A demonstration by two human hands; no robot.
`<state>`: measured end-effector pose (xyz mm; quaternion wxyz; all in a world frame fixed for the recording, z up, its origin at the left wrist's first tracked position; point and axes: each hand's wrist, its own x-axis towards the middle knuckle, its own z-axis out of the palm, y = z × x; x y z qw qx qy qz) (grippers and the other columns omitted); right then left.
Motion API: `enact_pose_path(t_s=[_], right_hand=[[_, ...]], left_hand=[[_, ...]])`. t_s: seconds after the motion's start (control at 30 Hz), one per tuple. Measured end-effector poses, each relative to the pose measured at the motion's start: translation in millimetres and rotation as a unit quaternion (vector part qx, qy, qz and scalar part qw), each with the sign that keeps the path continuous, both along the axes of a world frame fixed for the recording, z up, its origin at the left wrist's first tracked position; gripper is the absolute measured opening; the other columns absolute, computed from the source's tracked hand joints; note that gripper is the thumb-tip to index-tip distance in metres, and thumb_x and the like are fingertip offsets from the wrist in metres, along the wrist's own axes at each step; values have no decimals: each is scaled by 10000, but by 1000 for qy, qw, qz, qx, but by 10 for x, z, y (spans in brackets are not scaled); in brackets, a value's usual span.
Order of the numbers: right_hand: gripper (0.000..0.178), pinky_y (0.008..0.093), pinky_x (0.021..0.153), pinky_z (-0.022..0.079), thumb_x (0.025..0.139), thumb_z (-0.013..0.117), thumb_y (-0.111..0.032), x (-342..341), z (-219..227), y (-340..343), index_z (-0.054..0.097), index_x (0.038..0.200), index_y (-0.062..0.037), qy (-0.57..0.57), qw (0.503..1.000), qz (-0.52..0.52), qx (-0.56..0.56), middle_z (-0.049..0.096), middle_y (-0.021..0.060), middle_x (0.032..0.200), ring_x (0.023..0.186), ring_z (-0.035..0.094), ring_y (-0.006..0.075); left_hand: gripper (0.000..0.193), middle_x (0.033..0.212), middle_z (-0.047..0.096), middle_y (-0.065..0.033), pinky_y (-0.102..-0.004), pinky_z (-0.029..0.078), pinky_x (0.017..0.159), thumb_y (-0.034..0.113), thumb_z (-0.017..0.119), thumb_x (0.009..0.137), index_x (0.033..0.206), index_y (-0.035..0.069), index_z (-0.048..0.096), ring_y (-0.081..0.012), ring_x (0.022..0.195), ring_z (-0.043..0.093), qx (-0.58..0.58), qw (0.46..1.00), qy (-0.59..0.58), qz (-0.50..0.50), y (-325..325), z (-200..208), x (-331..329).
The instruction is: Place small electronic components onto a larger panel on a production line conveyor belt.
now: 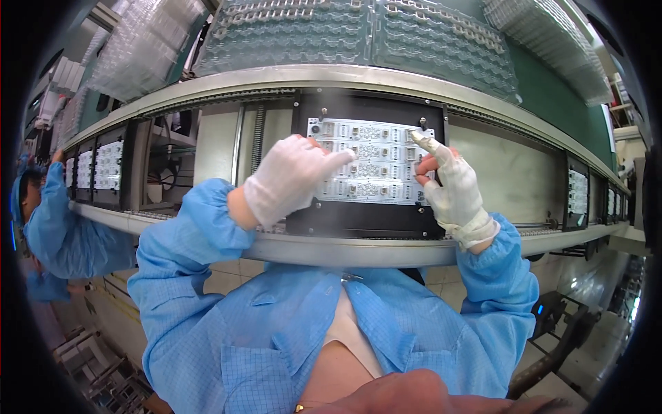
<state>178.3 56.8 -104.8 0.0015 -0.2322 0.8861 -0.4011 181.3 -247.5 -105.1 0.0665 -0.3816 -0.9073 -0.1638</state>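
My left hand (293,174), in a white glove, lies over the left side of a white circuit board panel (372,192). Its thumb stretches right across the panel, apart from the bent fingers, and I see nothing held. At the panel's right edge is my right hand (449,183), gloved in white with some bare fingertips. One gloved finger reaches to the upper right corner while the thumb and bare fingers stand apart from it. The panel carries rows of small square components and sits in a black fixture (365,219). Both hands hide parts of the panel's sides.
The fixture rests on a conveyor with metal rails (358,254). Clear plastic trays (441,48) with small parts lie behind it on a green surface. More fixtures with boards (578,193) stand along the line at right and left. A co-worker's blue sleeve (52,196) is at far left.
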Motion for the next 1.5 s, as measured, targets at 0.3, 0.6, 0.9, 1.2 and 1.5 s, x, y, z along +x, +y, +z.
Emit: enact_pose_path(t_s=[0.3, 0.6, 0.9, 1.2, 1.5], right_hand=[[704, 364, 733, 473, 687, 587, 114, -8, 47, -218, 568, 1363, -79, 88, 983, 76, 141, 610, 41, 775, 745, 602, 249], [652, 372, 745, 454, 704, 578, 123, -72, 86, -347, 560, 1333, -50, 83, 963, 111, 229, 590, 58, 743, 751, 596, 278], [615, 388, 725, 439, 744, 575, 91, -84, 156, -475, 571, 1337, -73, 95, 960, 111, 239, 568, 68, 739, 732, 559, 289], [617, 392, 692, 510, 751, 628, 61, -53, 285, -342, 573, 1351, -72, 12, 973, 108, 206, 615, 88, 756, 712, 615, 295], [596, 410, 732, 534, 798, 623, 60, -1044, 570, -50, 542, 1365, -104, 88, 986, 21, 142, 670, 140, 818, 755, 672, 310]], left_hand=[[395, 941, 683, -131, -401, 534, 745, 28, 720, 795, 1181, 65, 645, -313, 833, 662, 203, 976, -63, 51, -329, -72, -16], [328, 928, 683, -130, -377, 560, 735, -1, 703, 819, 1138, 71, 676, -298, 825, 672, 254, 961, -74, 84, -516, -187, -46], [331, 942, 679, -120, -398, 553, 761, -10, 689, 818, 1135, 82, 674, -312, 856, 663, 264, 957, -78, 90, -631, -62, -61], [261, 967, 691, -142, -394, 541, 783, 8, 607, 880, 1124, 87, 658, -314, 902, 678, 177, 966, 138, 126, -776, 159, -1546], [381, 1005, 718, -119, -401, 549, 892, -17, 577, 832, 1176, 130, 652, -340, 1014, 667, -77, 978, 141, 132, -490, 18, -2932]])
